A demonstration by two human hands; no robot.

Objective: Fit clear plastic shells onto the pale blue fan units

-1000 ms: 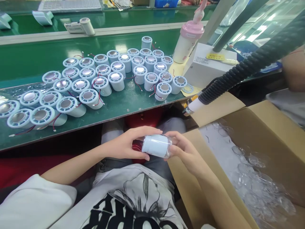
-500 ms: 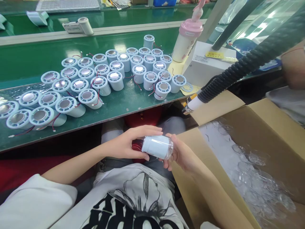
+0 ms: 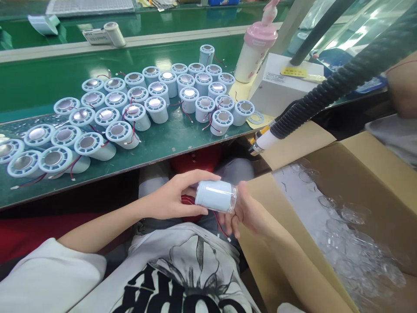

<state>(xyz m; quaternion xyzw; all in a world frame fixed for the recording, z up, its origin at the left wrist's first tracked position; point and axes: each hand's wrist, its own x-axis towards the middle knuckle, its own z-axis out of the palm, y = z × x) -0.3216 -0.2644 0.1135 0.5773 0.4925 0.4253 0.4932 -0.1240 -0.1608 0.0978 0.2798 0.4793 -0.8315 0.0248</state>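
A pale blue cylinder (image 3: 215,195) lies sideways over my lap, with a clear plastic cover around it. My left hand (image 3: 177,195) grips its left end between thumb and fingers. At the clear right end is my right hand (image 3: 243,211), its fingers apart and partly behind the cover; whether it touches the cover is hard to tell. Thin red and dark wires (image 3: 221,226) with small white connectors hang below the cylinder. Beyond my hands, many similar blue cylinders (image 3: 158,108) with round metallic discs on top stand on the green table (image 3: 156,148), several leaning.
An open cardboard box (image 3: 368,174) holding clear plastic covers (image 3: 352,248) sits at the right. Above it hangs a black corrugated hose (image 3: 309,104) with a white nozzle. A pink-lidded cup (image 3: 252,52) stands beside a grey-white machine (image 3: 276,82). A person's arm (image 3: 402,87) shows far right.
The fingers of my right hand have loosened and spread at the clear end. The cylinder has levelled slightly, and its wires now hang visibly beneath it.
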